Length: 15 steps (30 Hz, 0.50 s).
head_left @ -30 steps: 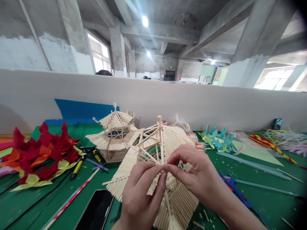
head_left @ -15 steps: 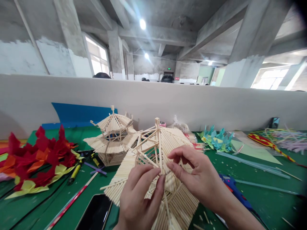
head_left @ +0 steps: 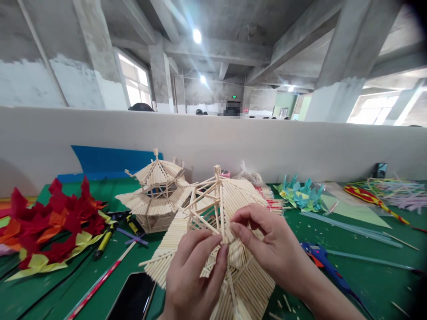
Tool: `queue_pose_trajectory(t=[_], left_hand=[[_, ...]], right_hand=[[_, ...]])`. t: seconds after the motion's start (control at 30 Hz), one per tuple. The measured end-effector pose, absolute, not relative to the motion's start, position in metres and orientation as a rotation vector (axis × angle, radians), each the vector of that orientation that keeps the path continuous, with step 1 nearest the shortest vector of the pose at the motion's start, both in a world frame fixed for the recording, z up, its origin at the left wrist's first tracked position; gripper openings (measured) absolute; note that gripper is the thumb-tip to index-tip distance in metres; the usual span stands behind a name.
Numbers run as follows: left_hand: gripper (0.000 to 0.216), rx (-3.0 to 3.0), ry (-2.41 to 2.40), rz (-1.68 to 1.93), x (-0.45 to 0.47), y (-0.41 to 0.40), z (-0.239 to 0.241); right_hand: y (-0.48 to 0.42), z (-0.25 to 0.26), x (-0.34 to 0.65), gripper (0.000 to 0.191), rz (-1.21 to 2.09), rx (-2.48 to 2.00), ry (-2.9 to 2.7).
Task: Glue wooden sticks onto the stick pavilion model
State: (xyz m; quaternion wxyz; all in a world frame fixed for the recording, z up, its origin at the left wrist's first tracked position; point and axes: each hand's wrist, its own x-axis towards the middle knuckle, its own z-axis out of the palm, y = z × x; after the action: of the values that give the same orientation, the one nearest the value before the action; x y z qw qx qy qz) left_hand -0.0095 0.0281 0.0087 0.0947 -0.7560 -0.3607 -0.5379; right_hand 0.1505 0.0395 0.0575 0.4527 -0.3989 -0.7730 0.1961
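Observation:
A pale stick-built pavilion roof point(head_left: 233, 191) stands tilted on the green table in front of me. My left hand point(head_left: 191, 278) rests on its near slope, thumb and forefinger pinched on a thin stick at the open frame. My right hand point(head_left: 270, 246) meets it from the right, its fingertips pinching the same small stick beside the roof's ribs. A finished two-tier stick pavilion point(head_left: 156, 191) stands just behind to the left.
Red, orange and yellow paper flowers point(head_left: 50, 226) lie at the left. A dark phone point(head_left: 133, 298) lies near the front edge, with a red-white rod point(head_left: 100, 280) and a yellow cutter point(head_left: 105, 240) beside it. A blue glue gun point(head_left: 322, 260), teal paper flowers point(head_left: 300, 193) and a grey partition point(head_left: 300, 146) are to the right and behind.
The view has shifted slightly. Both hands stay pinched together at the roof frame, sliding a little lower and leftward on it.

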Motion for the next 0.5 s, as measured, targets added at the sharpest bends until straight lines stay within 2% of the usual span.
queue_pose_trajectory(t=[0.2,0.5], left_hand=[[0.018,-2.248,-1.077,-1.606,-0.01,0.028,0.008],[0.018,-2.237,-1.071,-1.578,-0.009,0.028,0.012]], right_hand=[[0.031,0.04,0.156,0.016,0.48,-1.037,-1.631],[0.022,0.013,0.15,0.015,0.518,-0.998,-1.587]])
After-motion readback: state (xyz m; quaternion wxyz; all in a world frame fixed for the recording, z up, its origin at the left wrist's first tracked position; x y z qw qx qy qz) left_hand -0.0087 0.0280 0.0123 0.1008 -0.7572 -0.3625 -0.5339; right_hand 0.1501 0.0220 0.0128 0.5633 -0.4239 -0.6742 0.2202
